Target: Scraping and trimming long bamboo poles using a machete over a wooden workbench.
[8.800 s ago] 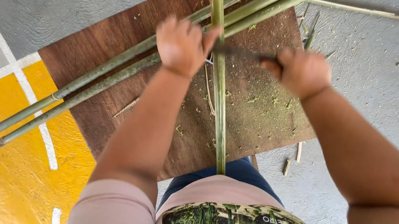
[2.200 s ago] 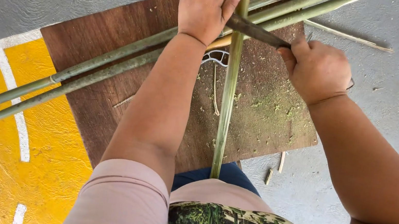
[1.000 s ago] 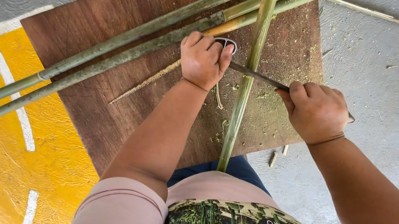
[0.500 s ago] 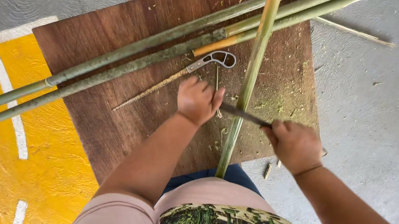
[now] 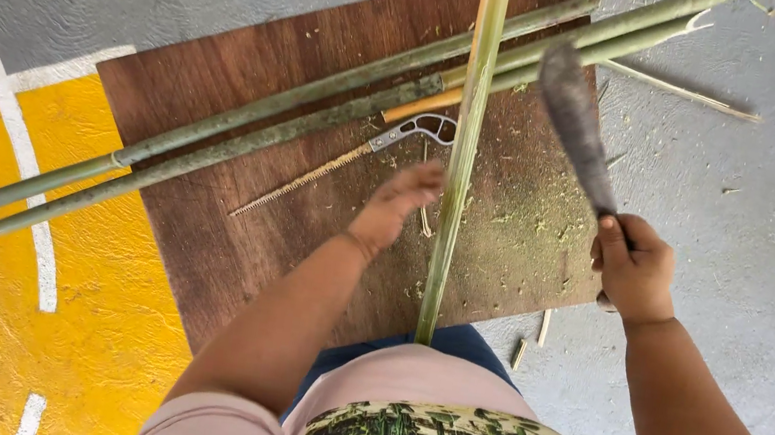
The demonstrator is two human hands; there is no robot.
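Right hand point(image 5: 635, 273) clenched on the knife point(image 5: 578, 123); left hand point(image 5: 399, 204) loose beside the bamboo point(image 5: 462, 157); stiff, light, likely splintery; best gripped mid-length.

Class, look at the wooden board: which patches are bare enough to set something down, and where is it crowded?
Bare: the board corner above the long poles, and the strip between saw and the board's lower-left edge. Crowded: around the upright bamboo strip, left hand and the poles.

A long, pale green split bamboo strip point(image 5: 464, 148) stands steeply over the brown board. A dark, broad-bladed machete point(image 5: 578, 123) is raised just right of it.
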